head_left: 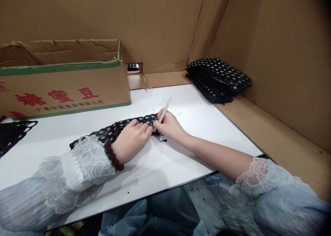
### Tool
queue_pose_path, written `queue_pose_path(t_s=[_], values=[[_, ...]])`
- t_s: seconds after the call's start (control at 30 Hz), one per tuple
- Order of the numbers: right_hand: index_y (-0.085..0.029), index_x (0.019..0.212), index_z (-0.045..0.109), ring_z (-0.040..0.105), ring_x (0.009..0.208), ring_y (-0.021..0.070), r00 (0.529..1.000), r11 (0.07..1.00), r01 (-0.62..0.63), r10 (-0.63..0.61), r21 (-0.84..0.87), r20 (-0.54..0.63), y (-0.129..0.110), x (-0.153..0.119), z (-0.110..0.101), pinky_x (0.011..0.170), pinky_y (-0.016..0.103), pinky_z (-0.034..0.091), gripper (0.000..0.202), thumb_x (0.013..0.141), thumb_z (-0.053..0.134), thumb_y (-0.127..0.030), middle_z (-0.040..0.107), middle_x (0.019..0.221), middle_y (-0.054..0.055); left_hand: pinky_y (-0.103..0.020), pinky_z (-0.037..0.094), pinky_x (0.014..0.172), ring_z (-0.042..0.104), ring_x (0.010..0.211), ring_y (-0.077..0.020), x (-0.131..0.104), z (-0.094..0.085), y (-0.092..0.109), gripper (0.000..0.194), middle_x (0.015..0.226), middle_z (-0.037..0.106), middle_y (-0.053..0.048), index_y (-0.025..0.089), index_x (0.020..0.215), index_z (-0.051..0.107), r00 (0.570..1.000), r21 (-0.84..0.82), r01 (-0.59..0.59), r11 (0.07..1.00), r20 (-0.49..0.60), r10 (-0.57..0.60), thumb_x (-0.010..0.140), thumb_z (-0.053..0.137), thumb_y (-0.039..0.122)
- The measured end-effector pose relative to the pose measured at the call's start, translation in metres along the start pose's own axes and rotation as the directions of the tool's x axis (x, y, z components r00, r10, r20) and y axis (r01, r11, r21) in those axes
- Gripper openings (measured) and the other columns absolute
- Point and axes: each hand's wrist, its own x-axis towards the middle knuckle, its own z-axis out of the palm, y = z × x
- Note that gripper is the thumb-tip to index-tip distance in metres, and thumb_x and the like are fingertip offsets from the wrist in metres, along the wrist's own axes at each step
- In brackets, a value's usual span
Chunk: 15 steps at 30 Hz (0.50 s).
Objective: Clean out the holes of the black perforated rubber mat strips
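A black sheet with rows of pale round spots [106, 131] lies as a long narrow piece on the white table. My left hand [134, 137] rests over its right part, fingers curled down and holding it against the tabletop. Close beside it, my right hand [172, 125] pinches a thin, pale pen-shaped tool [166, 109] that tilts up and to the right. The tool's lower tip meets the right end of the sheet, mostly hidden by my fingers. Just below that end lies a small black scrap [163, 140].
A cardboard box [77, 87] with green edges and red characters stands back left. Stacked black spotted sheets [219, 79] lie at the back right. A black piece with holes [15, 134] lies at the left edge. Cardboard walls [160, 29] enclose the white table [160, 167].
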Motion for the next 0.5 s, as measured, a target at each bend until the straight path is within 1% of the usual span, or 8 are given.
queue_pose_path(t_s=[0.1,0.17,0.3,0.5], values=[[-0.02,0.071,0.036,0.043,0.053,0.011,1.0,1.0,-0.015,0.015,0.006,-0.005,-0.0001,0.0014,0.0015,0.049,0.022,0.034,0.012,0.064,0.045,-0.022,0.045,0.059,-0.003,-0.032,0.036,0.063,0.053,0.058,-0.017,0.0016,0.0004,0.0008,0.015,0.064,0.055,-0.004,0.015,0.068,0.05,0.997,-0.061,0.075,0.995,0.012,-0.074,0.079,0.041,0.01],[-0.02,0.071,0.036,0.043,0.053,0.0114,1.0,1.0,-0.026,0.026,0.008,-0.007,-0.0003,0.002,0.0021,0.049,0.023,0.034,0.012,0.064,0.045,-0.023,0.045,0.06,-0.003,-0.032,0.037,0.063,0.053,0.059,-0.0169,0.0025,0.0005,0.0003,0.015,0.064,0.056,-0.004,0.015,0.068,0.051,0.995,-0.098,0.095,0.991,0.014,-0.094,0.079,0.041,0.012],[-0.02,0.071,0.036,0.043,0.054,0.0116,0.999,0.999,-0.032,0.032,-0.008,-0.014,0.0002,0.0018,0.0022,0.05,0.023,0.033,0.012,0.064,0.045,-0.023,0.045,0.06,-0.003,-0.031,0.037,0.063,0.054,0.058,-0.0155,0.0035,0.0015,-0.0012,0.015,0.063,0.057,-0.002,0.015,0.067,0.051,0.997,-0.111,0.077,0.991,-0.009,-0.079,0.079,0.042,0.013],[-0.02,0.069,0.034,0.04,0.053,0.0115,0.996,0.992,0.082,-0.08,-0.095,0.031,-0.0029,-0.0009,0.0017,0.05,0.023,0.031,0.009,0.064,0.041,-0.021,0.042,0.059,-0.003,-0.03,0.038,0.06,0.051,0.054,-0.0149,0.0029,0.0063,0.0006,0.019,0.057,0.055,-0.003,0.014,0.062,0.052,0.994,-0.093,0.043,0.995,-0.1,-0.052,0.078,0.042,0.014]])
